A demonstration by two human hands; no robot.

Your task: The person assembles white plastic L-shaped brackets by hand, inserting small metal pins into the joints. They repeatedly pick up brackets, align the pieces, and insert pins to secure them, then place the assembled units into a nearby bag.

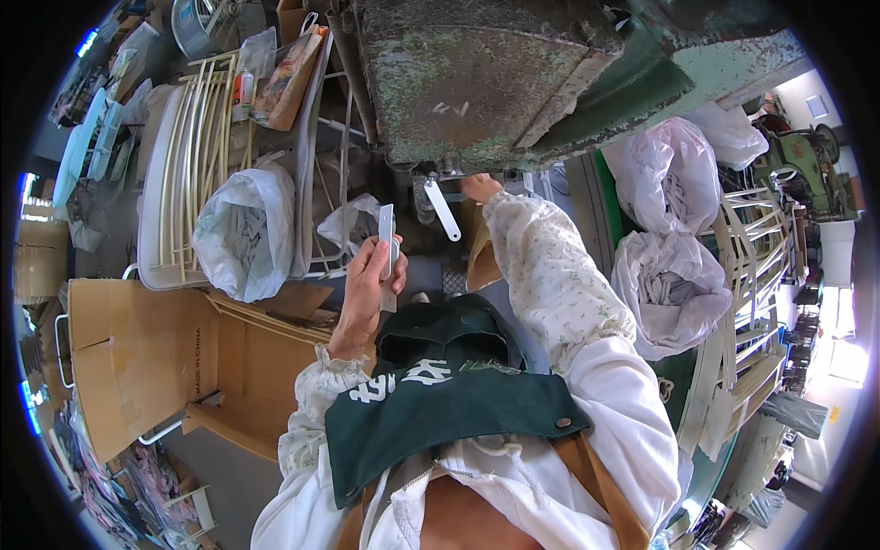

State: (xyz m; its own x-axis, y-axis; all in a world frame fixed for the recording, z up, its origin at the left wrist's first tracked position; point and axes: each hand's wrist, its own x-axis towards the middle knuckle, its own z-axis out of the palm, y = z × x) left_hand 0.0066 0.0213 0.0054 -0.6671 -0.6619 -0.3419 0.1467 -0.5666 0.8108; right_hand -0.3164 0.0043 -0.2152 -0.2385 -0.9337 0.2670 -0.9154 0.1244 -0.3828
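My left hand [368, 286] is closed around a few flat, pale metal strips [386, 229], held upright so that their ends stick out above and below the fingers. My right hand [482, 188] is up against the lower edge of a green, worn machine [458, 87]. Its fingers look curled, and anything they hold is hidden. Between the two hands, another flat metal strip [442, 211] with a hole at its near end slants down from the machine's edge. It lies just left of my right hand, apart from the strips in my left.
White sacks of metal pieces stand at left [246, 229] and right [667, 275]. An open cardboard box [137, 357] sits at the lower left. Long pale strips [197, 165] are racked at the far left, with more bent strips [752, 247] at right.
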